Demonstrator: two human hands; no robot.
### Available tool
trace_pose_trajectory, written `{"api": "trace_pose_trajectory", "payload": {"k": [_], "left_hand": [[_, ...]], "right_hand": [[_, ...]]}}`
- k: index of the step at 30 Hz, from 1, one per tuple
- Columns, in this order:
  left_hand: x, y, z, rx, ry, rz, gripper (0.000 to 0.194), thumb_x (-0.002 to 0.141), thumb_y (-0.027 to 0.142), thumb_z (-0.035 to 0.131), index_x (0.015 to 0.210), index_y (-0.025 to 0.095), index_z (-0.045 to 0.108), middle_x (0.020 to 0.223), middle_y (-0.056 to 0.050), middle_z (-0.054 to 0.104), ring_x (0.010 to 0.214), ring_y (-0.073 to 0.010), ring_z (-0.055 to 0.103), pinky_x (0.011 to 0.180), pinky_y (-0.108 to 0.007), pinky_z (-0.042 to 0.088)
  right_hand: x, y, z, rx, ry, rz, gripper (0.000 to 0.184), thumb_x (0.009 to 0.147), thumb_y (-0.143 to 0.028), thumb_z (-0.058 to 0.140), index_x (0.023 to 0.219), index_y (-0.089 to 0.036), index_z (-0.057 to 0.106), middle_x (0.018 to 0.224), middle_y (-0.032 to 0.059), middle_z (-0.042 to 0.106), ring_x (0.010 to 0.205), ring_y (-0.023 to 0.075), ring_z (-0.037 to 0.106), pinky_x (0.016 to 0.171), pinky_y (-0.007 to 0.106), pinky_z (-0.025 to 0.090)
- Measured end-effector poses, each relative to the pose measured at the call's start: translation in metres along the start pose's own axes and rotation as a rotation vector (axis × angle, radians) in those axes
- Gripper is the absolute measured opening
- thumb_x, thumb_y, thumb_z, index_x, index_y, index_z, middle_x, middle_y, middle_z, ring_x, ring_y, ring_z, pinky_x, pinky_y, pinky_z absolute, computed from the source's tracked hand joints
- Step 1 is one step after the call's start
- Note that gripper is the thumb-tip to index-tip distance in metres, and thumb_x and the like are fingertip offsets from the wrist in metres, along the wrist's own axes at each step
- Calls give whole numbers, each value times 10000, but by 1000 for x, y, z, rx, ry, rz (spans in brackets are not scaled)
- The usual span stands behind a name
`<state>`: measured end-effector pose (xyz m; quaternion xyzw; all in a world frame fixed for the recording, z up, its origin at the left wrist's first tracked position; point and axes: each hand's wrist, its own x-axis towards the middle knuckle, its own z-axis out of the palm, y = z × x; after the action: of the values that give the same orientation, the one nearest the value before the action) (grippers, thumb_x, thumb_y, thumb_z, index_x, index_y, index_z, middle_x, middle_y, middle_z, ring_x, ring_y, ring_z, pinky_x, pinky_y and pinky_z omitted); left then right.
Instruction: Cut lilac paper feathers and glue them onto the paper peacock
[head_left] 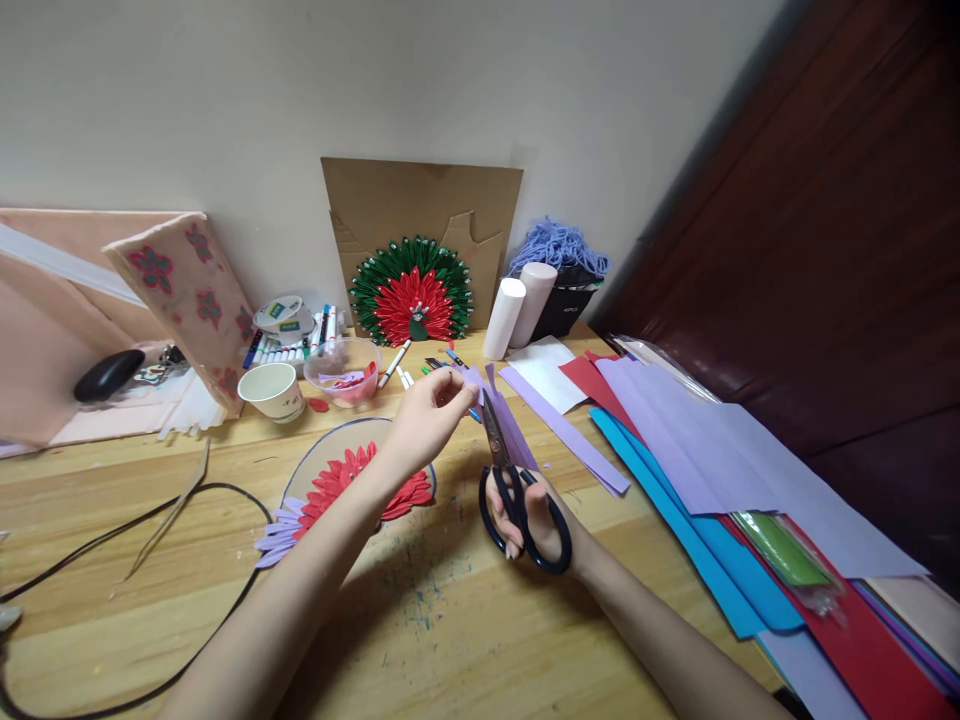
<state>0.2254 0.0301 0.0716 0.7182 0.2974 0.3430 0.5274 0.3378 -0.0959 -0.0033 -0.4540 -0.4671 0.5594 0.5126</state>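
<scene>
Purple paper (516,435), a narrow folded piece, is held above the desk (450,630) between the person's two hands. The left hand (439,405) pinches its upper end between thumb and fingertips. The right hand (529,515) is curled through the black handles of a pair of scissors (504,458), whose blades point up and away, against the paper near the left fingertips; whether they are cutting into it cannot be told.

Under the left forearm lies a round disc (304,462) with a dark blue edge. Red petals (341,480) cover part of it, and light purple petals (281,533) fan out past its left edge.

Just right of the scissors, a long purple strip (566,430) lies on the desk, near a white sheet (546,370). Further right is an overlapping pile of coloured sheets (682,530) in purple, blue and red, with a green packet (784,548) on it.

At the back, a cardboard panel (427,190) leans on the wall behind a green and red peacock (416,300). Two white rolls (505,320) stand to its right. To its left are a clear bowl (343,352) with petal pieces inside, a paper cup (271,392) and markers (324,330). Tweezers (172,515) lie at left, touching a dark cable (236,608).
</scene>
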Motion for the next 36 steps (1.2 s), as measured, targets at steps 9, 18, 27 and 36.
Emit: {"api": "trace_pose_trajectory", "payload": {"k": [9,18,27,36], "left_hand": [[-1,0,4,-11,-106,-10,185,767,305,532,671,150,509,660,7,545,626,-108,494,599,-229,385],[-1,-1,5,-25,-102,-27,194,774,311,533,679,145,506,664,8,524,632,-105,477,610,-229,377],[-1,0,4,-36,-86,-18,187,780,298,515,662,155,489,644,19,506,624,-102,478,609,-222,376],[-2,-2,4,17,-171,-8,166,748,284,530,648,157,494,642,7,528,626,-118,505,608,-236,407]], "right_hand": [[3,8,-6,96,-27,6,718,566,-862,360,697,-170,495,410,-56,455,334,83,451,366,197,391],[0,1,-4,-5,56,11,667,600,-840,395,668,-179,452,398,-76,402,312,68,404,337,180,346],[0,-2,-1,-80,84,-7,661,607,-842,383,654,-185,438,391,-77,387,306,65,380,330,180,332],[0,-7,-3,-78,21,4,743,567,-887,277,678,-177,469,430,-49,435,363,88,440,381,209,371]]}}
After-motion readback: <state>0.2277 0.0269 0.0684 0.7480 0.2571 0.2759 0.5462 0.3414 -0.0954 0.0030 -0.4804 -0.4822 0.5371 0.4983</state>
